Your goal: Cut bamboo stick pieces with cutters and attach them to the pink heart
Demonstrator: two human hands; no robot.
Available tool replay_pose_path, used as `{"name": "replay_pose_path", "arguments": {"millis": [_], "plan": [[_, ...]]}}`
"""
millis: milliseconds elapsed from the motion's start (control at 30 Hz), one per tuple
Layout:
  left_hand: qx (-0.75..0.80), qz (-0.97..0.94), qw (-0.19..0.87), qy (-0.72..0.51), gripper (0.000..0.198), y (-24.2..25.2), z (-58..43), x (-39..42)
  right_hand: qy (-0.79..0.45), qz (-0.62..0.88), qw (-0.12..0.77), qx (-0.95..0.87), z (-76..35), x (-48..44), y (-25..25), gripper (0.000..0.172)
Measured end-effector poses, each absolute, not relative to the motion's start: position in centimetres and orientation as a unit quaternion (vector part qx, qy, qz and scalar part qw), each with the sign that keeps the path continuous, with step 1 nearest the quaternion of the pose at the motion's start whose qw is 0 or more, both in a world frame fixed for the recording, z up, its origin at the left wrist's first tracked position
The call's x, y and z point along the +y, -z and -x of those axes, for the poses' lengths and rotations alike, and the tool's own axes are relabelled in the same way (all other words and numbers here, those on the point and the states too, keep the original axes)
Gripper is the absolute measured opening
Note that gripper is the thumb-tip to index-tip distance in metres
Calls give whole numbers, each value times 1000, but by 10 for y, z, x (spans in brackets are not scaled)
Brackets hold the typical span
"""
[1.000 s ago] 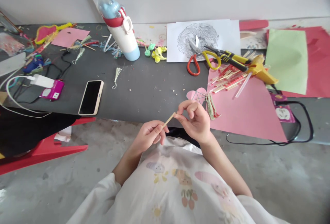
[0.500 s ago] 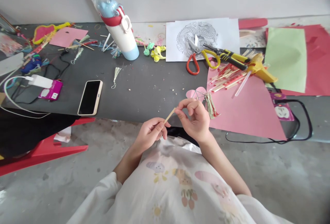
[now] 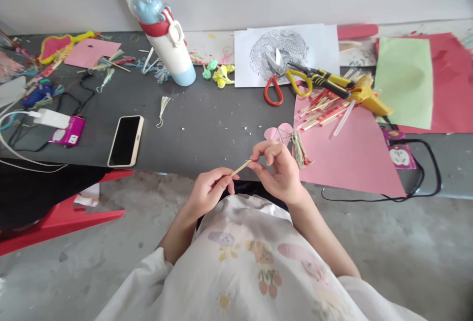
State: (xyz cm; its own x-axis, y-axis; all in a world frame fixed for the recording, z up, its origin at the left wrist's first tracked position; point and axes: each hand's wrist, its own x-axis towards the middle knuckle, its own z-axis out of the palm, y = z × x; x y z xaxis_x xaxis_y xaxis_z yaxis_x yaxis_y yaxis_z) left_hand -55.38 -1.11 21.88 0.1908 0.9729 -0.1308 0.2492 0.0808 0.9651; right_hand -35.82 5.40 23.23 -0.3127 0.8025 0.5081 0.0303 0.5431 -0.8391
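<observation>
Head view, stick [image 3: 240, 168] (pale, slanted), bridging left fingers [image 3: 221, 183] and right fingers [image 3: 259, 169]

A craft workspace, as the desk [image 3: 199, 128] shows: scissors [image 3: 284, 78], glue gun [image 3: 369, 98], colored paper [image 3: 404, 84], tassels [image 3: 301, 149] and thin sticks [image 3: 325, 109] lie about.

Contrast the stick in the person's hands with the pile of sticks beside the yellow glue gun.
The held stick is a single piece; the pile of sticks has many. The held stick is up between the left hand and right hand, while the pile lies largely on pink paper. The held stick's visible part looks plain and pale; the pile shows plenty of red. Both include thin, pale lengths.
</observation>
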Motion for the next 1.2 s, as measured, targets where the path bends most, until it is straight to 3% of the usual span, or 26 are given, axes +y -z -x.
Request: {"name": "replay_pose_path", "arguments": {"millis": [300, 733, 1000, 1200], "plan": [[516, -705, 347, -342, 20, -232, 568, -5, -405, 246, 494, -729, 351, 51, -237, 37], [493, -793, 170, -315, 25, -242, 579, -1, -474, 248, 474, -699, 349, 49, -236, 33], [475, -846, 27, -239, 25, -242, 587, 2, -535, 285, 378, -700, 348, 55, -232, 30], [444, -884, -70, -129, 20, -246, 590, 7, -474, 313, 268, -778, 347, 58, -223, 25]]}}
